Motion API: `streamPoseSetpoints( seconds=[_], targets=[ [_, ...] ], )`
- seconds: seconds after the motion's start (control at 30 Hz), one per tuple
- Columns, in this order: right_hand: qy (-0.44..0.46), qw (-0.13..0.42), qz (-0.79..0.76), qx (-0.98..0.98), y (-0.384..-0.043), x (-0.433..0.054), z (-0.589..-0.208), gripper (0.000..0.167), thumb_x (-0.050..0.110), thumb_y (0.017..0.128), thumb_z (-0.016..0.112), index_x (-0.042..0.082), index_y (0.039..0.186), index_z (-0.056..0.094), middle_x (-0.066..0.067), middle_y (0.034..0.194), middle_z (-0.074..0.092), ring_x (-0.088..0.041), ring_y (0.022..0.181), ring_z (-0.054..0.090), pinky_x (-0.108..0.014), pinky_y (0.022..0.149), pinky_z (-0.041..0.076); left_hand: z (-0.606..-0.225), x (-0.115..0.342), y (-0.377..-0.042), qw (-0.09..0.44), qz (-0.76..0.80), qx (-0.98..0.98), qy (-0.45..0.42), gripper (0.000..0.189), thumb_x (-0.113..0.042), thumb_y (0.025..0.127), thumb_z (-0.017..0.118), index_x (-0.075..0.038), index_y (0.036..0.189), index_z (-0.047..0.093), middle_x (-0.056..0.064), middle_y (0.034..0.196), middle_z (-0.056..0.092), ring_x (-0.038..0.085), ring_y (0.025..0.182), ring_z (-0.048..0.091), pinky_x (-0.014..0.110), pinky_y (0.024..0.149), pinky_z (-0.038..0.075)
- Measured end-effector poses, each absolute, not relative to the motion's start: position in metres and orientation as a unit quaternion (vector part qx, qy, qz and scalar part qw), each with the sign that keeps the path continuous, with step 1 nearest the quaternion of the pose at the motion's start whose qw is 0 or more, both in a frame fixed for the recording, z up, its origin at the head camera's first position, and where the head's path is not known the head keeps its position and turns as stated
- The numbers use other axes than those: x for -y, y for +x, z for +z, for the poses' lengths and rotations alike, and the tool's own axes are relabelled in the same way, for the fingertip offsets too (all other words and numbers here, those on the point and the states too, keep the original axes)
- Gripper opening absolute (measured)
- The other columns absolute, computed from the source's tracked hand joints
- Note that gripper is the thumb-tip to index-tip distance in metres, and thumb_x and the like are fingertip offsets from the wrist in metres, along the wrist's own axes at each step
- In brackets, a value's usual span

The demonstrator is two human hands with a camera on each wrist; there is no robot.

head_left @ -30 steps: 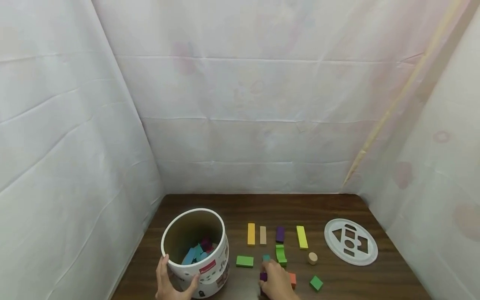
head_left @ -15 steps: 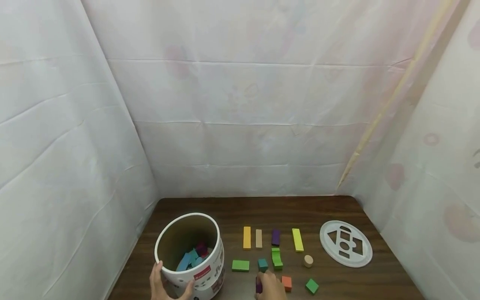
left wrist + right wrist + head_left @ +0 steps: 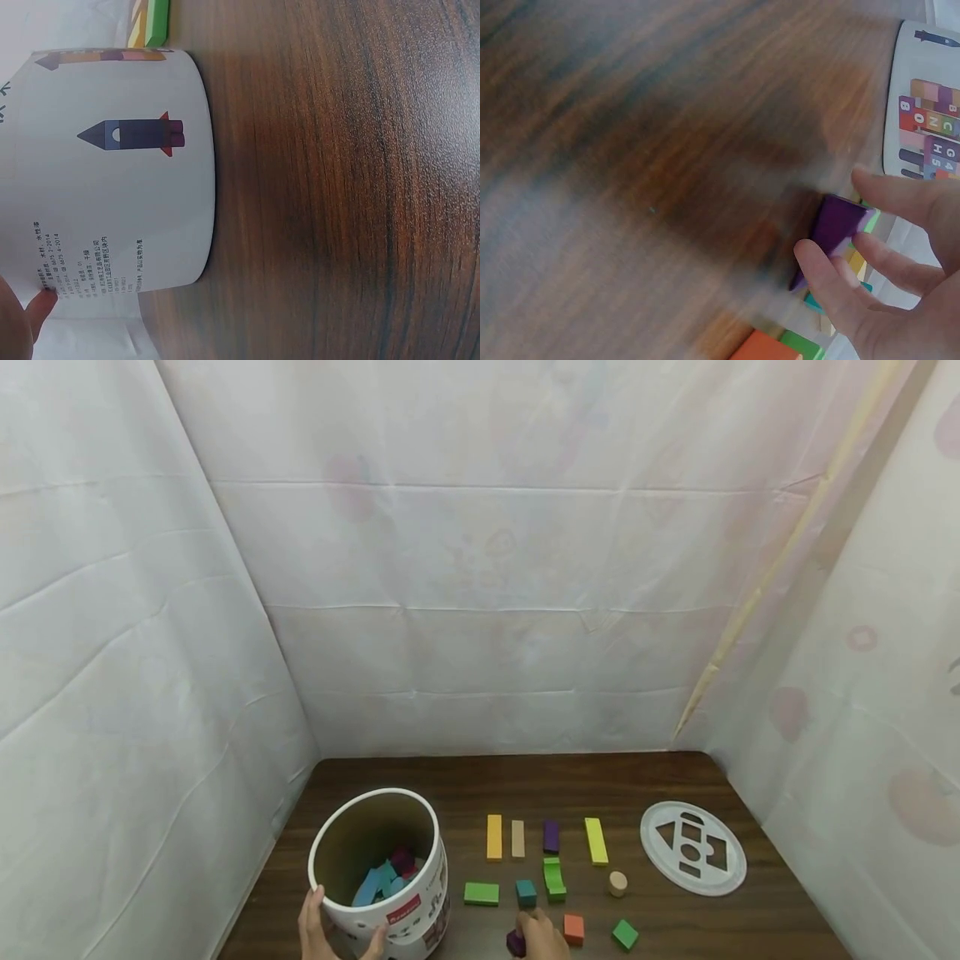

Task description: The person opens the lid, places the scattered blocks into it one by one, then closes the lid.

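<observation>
My left hand [image 3: 330, 935] grips the near side of a white round bucket [image 3: 431, 893], spread around its wall below the rim. In the left wrist view a fingertip [image 3: 41, 304] lies against the bucket's printed wall. Inside the bucket are blue, teal and dark red blocks. My right hand [image 3: 543, 935] holds a purple triangular block [image 3: 836, 229] between its fingertips at the table, while one finger stands apart from it. Just beyond that hand are a teal block [image 3: 526, 893] and a green block with a curved cutout [image 3: 553, 879]; an orange block [image 3: 573, 930] lies to its right.
On the dark wooden table [image 3: 450, 768] lie a flat green block [image 3: 482, 894], a row of orange-yellow, beige, purple and yellow blocks, a small wooden cylinder [image 3: 617, 883] and a green block [image 3: 624, 935]. A white lid [image 3: 693, 848] with shaped holes is at the right.
My right hand has drawn back from the teal block, uncovering it and the orange block. The purple block has turned and sits slightly nearer. My left hand keeps hold of the bucket.
</observation>
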State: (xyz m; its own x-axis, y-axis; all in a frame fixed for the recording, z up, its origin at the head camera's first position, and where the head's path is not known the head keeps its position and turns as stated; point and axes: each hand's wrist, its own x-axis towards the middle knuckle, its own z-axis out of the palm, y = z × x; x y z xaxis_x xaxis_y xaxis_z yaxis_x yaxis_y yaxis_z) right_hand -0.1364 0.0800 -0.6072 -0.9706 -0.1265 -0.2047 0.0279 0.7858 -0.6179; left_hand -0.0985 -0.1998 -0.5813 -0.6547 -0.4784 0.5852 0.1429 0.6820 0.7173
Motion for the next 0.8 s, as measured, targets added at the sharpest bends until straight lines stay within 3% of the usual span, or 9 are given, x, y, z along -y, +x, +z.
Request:
streamPoseSetpoints(
  seconds=[0.5, 0.8],
  targets=[
    [-0.001, 0.118, -0.351, -0.929, -0.1339, -0.0765, -0.6116, 0.026, 0.008, 0.072, 0.078, 0.007, 0.079, 0.053, -0.024, 0.098, 0.051, -0.034, 0.073, 0.057, -0.053, 0.062, 0.05, -0.5781, 0.1995, -0.0962, 0.366, -0.396, 0.834, 0.115, 0.117, -0.011, 0.046, 0.094, -0.015, 0.145, 0.032, 0.028, 0.137, 0.034, 0.047, 0.105, 0.047, 0.066, 0.074, 0.047],
    [-0.001, 0.106, -0.353, -0.929, -0.1302, -0.0754, -0.6124, 0.027, 0.0, 0.071, 0.077, 0.007, 0.079, 0.052, -0.017, 0.095, 0.051, -0.035, 0.075, 0.057, -0.052, 0.063, 0.05, -0.5782, 0.2003, -0.0961, 0.37, -0.396, 0.833, 0.111, 0.118, -0.011, 0.045, 0.094, -0.014, 0.145, 0.032, 0.029, 0.137, 0.034, 0.047, 0.103, 0.047, 0.066, 0.072, 0.048]
  ],
)
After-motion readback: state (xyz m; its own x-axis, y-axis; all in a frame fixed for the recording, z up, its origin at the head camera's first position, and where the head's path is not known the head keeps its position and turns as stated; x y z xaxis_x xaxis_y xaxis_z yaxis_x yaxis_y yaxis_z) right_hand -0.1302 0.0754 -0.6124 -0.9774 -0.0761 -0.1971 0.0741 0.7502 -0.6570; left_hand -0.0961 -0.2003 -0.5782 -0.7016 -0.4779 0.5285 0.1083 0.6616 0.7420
